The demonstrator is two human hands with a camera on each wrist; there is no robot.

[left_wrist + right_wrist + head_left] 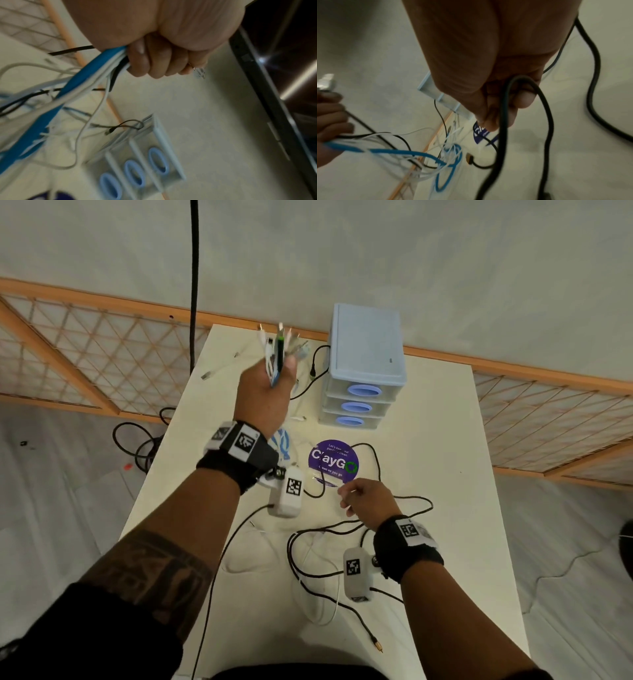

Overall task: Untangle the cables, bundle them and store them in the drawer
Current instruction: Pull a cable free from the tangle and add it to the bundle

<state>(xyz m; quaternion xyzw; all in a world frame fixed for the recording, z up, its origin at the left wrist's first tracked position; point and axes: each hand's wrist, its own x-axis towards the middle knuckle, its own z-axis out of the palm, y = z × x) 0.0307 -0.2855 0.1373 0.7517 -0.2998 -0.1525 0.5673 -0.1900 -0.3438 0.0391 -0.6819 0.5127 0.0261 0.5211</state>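
My left hand (274, 378) is raised above the white table (438, 419) and grips a bunch of cables (279, 350), their plug ends sticking up past the fist. In the left wrist view the fist (147, 65) closes round blue, white and black cables (92, 73) that trail down to the table. My right hand (349, 494) is low over the table and holds a black cable (544, 108) looped over its fingers (523, 100). More of that black cable (329, 530) lies in loops on the table. The blue drawer unit (366, 361) stands at the back, its three drawers closed.
A round purple sticker (334, 462) lies mid-table. A thin white cable (334, 607) curls near the front edge beside a gold jack plug (376, 645). A black cord (194, 285) hangs at the back left. Cables lie on the floor (137, 443) to the left. A wooden lattice screen (85, 354) runs behind.
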